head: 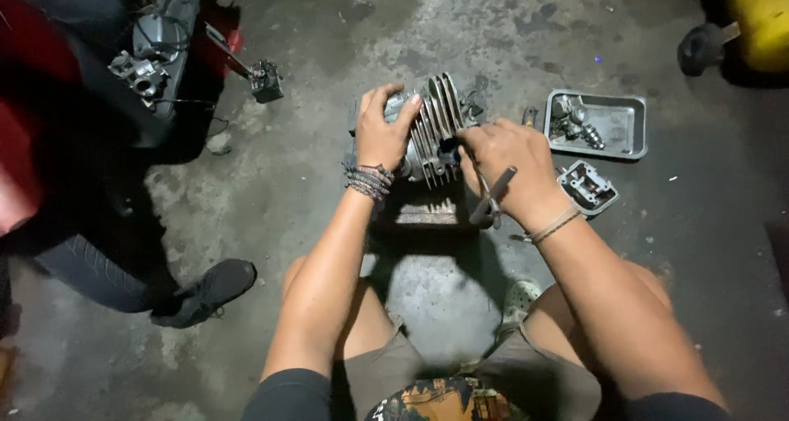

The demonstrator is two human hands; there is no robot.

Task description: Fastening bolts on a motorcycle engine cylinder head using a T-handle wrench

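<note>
The concrete floor (460, 26) is stained and gritty. At upper left stands a motorcycle (123, 67) with exposed parts, and a second person's dark shoe (209, 289) rests beside it.

The finned engine cylinder (436, 129) sits on a low block on the floor, directly in front of the squatting person's knees, fins upright and running across the view.

The left hand (382, 129) lies over the cylinder's left end, fingers spread and curled onto the fins, pressing it down. The right hand (514, 170) is closed around a slim metal tool (491, 197), its handle projecting back past the wrist; the fingertips meet the cylinder's right side. What the tool's tip engages cannot be made out.

A metal tray (612, 125) holding small parts lies to the right, with a small valve cover (588, 187) just beside it.

Hazards, as judged:
- The cylinder may rock or slide off the block if the left hand eases while the tool is loaded
- The tool may slip and drive the knuckles into the thin fin edges
- Loosened small parts may roll away on the dark floor and be lost
</note>
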